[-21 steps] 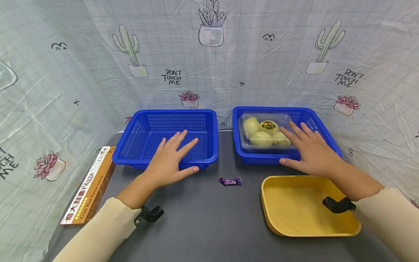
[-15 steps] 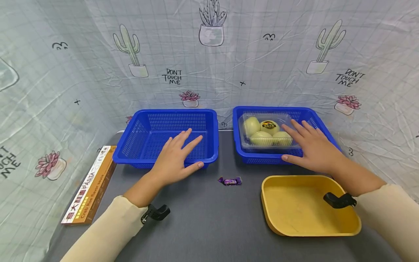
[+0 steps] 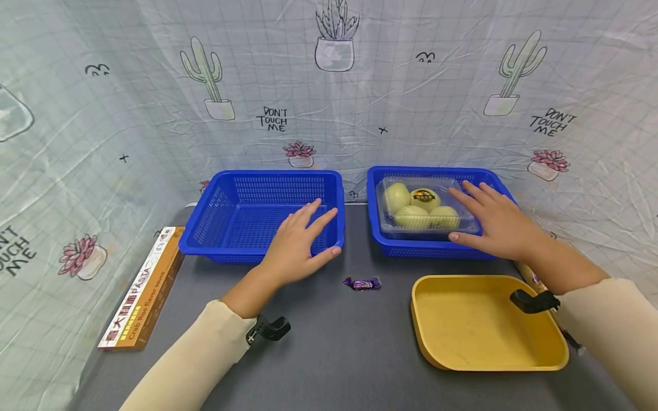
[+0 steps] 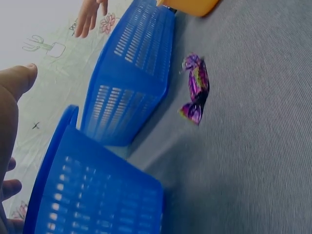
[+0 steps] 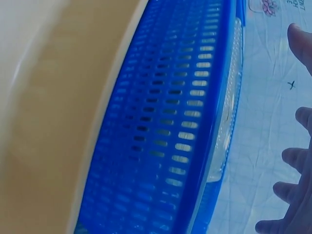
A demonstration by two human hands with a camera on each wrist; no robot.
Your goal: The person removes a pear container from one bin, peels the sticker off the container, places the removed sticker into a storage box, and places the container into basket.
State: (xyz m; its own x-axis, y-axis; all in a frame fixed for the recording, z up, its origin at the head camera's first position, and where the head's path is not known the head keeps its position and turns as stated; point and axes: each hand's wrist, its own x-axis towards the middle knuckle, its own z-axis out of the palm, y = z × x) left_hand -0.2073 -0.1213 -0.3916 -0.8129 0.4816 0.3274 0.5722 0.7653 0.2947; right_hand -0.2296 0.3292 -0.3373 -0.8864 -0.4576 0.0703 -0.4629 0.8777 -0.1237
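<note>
My left hand [image 3: 298, 245] hovers over the front right corner of the left blue basket [image 3: 205, 249], fingers spread and holding nothing. Over the right part of the other blue basket [image 3: 411, 249] hangs my right hand [image 3: 501, 225], its fingers likewise spread with nothing in them. A clear plastic box [image 3: 425, 205] of several pale green round fruits sits in that right basket, just left of my right fingers. Between the hands, a purple-wrapped candy [image 3: 362, 283] lies on the grey table; the left wrist view shows the same candy [image 4: 197, 87] beyond the baskets' side.
A yellow tray [image 3: 488, 325] stands in front of the right basket, under my right forearm. Along the table's left side lies a pasta box [image 3: 141, 291]. Partly hidden behind my right forearm is a long packet [image 3: 529, 274]. A printed curtain [image 3: 380, 103] closes off the back.
My left hand has moved right across the left basket toward its right corner. My right hand has shifted slightly right and up, uncovering more of the fruit box.
</note>
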